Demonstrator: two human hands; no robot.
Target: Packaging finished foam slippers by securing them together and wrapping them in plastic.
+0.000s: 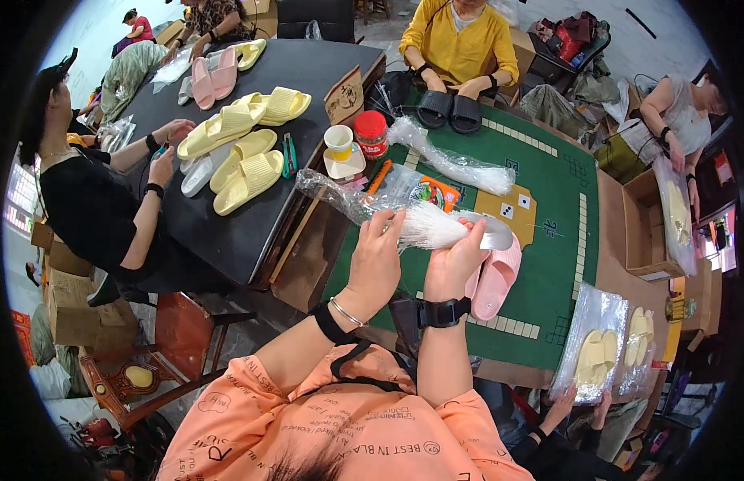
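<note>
A bundle of thin white plastic strands [426, 228], partly inside a crinkled clear plastic sleeve [332, 195], lies across both my hands above the table. My left hand [375, 260] is closed, its bent fingers at the sleeve end of the strands. My right hand [454, 258] is closed round the loose end of the bundle, thumb up. Beyond its fingers shows a smooth pale grey piece [497, 235]; I cannot tell what it is. Just under it, a pair of pink slippers [495, 290] sits on the green table [548, 256], partly hidden by my right hand.
Ahead lies a second strand bundle [460, 164], near a red-lidded jar [371, 135], a yellow paper cup [338, 143] and an orange packet [436, 194]. Opposite, a person in yellow handles black slippers [450, 111]. Yellow slippers [248, 172] stand on the dark table at left; bagged slippers [594, 353] lie right.
</note>
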